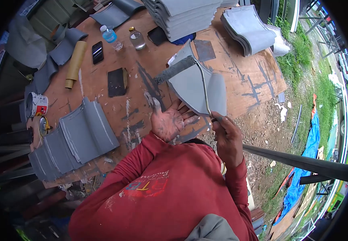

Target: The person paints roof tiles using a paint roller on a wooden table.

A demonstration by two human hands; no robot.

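Observation:
A paint roller (176,69) with a grey, paint-coated sleeve lies over a curved grey roof tile (194,86); whether it touches the tile I cannot tell. My right hand (227,136) is closed around the near end of the roller's bent metal frame. My left hand (166,122) is palm up with fingers spread, smeared with grey paint. Its fingertips reach the tile's near edge, and I cannot make out whether they support it from below.
Stacked grey tiles (186,18) stand at the back of the wooden table (142,108), with more tiles (248,30) at right. Joined dark tiles (87,128) lie at left. Bottles (137,39), a phone (97,53), a cardboard tube (76,64) and a paint can (36,105) stand or lie around.

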